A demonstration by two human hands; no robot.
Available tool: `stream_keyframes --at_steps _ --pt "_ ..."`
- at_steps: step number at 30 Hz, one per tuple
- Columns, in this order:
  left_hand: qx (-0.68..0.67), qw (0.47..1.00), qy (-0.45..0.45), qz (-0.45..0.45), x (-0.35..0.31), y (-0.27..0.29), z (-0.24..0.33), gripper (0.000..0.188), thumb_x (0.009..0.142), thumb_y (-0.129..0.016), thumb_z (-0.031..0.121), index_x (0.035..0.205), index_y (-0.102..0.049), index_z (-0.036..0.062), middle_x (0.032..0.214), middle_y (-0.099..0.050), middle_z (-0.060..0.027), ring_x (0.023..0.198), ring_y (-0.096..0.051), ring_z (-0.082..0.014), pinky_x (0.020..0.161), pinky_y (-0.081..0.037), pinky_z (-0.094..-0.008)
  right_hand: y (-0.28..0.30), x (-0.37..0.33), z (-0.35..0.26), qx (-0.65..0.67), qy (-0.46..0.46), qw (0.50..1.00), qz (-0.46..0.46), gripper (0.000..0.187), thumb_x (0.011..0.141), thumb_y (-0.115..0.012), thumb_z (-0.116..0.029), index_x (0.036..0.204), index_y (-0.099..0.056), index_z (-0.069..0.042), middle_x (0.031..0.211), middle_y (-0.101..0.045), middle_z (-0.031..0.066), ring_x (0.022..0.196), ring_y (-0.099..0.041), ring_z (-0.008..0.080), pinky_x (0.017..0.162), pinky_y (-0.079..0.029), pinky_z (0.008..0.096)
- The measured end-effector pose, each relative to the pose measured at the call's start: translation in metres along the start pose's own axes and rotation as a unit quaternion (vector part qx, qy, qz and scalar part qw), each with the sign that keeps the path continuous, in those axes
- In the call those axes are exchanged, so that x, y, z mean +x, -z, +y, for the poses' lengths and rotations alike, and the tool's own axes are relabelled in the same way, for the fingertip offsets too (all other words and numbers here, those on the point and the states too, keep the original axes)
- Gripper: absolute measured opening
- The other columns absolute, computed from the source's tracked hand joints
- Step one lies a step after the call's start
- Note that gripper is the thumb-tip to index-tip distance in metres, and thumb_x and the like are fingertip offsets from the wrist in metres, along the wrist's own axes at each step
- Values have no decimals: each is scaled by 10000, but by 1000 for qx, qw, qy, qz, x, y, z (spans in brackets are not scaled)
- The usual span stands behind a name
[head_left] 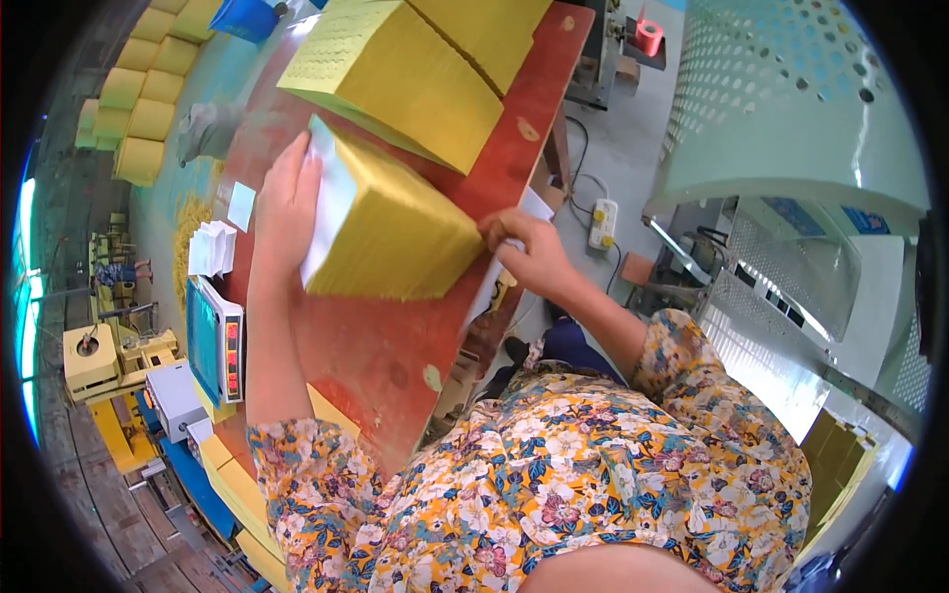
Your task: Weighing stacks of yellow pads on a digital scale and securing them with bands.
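Observation:
A thick block of yellow paper (405, 232) rests on the red tabletop (371, 346) in front of me, with a white sheet (326, 198) over its left end. My left hand (284, 212) lies flat against that white sheet, fingers stretched along it. At the block's right corner my right hand (529, 252) is closed, thumb against fingers. White paper (512, 244) shows between them, and its extent is partly hidden by the hand. Just beyond stand larger yellow paper blocks (415, 94), side by side.
Left of my forearm are a digital scale (215, 341) and a small pile of folded white paper (212, 249). Yellow bundles (148, 94) are stacked on the floor at far left. A power strip (603, 224) with cables and a pale green perforated machine (791, 109) stand to the right.

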State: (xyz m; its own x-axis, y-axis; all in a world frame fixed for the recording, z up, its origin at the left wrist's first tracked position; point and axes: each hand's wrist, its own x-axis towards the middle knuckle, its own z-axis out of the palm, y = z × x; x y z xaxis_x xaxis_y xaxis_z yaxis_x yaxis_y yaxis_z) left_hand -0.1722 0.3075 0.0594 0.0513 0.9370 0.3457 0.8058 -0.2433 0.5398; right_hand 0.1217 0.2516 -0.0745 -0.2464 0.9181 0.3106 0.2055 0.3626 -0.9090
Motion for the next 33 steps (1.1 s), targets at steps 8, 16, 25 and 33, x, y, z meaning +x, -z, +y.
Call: stream_keyframes --at_steps 8,16,25,33 --pt "67 988 -63 -127 -65 30 133 486 959 -455 202 1399 -462 -3 1444 -467 -189 1364 -411 -323 1163 -170 -499 22 -81 49 636 -370 675 -57 218 876 -655 -236 819 -604 -31 992 -659 150 904 -650 219 786 -536 334" --pt "36 995 -64 -65 -54 15 119 496 1016 -389 261 1440 -408 5 1474 -432 -175 1389 -373 -328 1159 -203 -458 53 -42 12 490 -335 801 -76 35 764 -572 -67 783 -597 -53 742 -541 3 687 -514 128 619 -397 262" --pt "-602 729 288 149 -183 -157 -73 483 1030 -453 346 1436 -430 83 1344 -554 -67 1238 -528 -186 983 -492 -321 136 28 12 475 -309 799 -201 102 807 -544 -118 830 -578 -24 1118 -664 238 901 -684 317 844 -560 422" --pt "-568 718 384 121 -164 -156 -25 445 1028 -464 328 1412 -431 105 1270 -563 -27 1141 -558 -120 918 -519 -317 131 4 84 580 -359 708 -183 115 794 -561 -102 880 -587 -31 974 -675 150 845 -671 282 788 -550 409"
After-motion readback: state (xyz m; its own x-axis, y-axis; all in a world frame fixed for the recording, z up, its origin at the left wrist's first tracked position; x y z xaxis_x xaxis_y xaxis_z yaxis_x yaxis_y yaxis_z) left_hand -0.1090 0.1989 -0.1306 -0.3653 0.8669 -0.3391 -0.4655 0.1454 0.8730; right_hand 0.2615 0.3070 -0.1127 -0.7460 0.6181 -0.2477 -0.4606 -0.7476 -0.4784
